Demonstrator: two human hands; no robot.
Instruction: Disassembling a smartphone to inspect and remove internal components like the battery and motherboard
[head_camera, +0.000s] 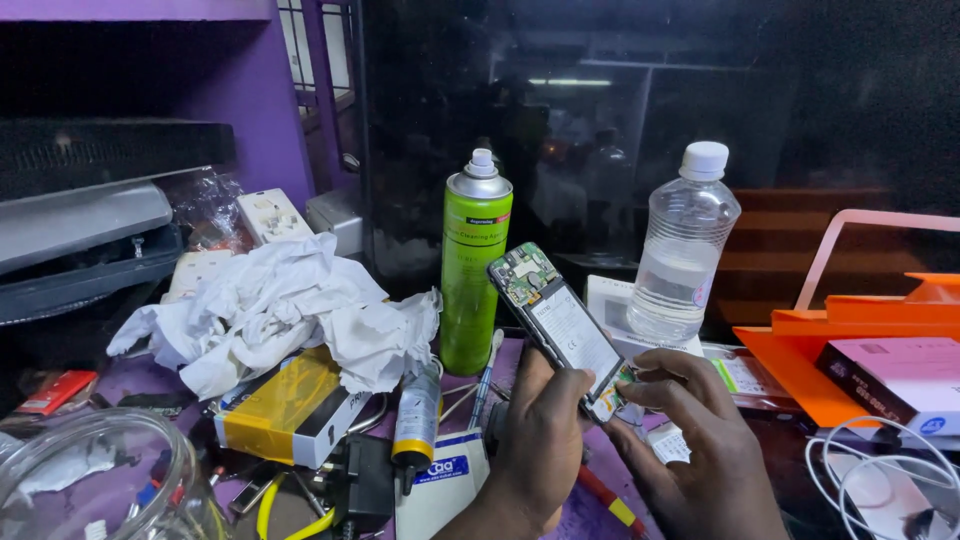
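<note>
My left hand (540, 440) holds an opened phone (557, 320) with its back cover off, tilted up so the circuit board and white battery face me. My right hand (690, 440) touches the phone's lower end with its fingertips. A green spray can (474, 262) stands upright just behind the phone, to the left. A clear plastic bottle (685, 248) with a white cap stands behind, to the right.
Crumpled white tissue (280, 305) lies on a yellow box (290, 410) at left. A small tube (416, 420), a glass jar (100, 480) and cables lie in front. An orange tray (850, 320) with a white box (895, 372) sits at right. Purple wall and grey equipment stand at far left.
</note>
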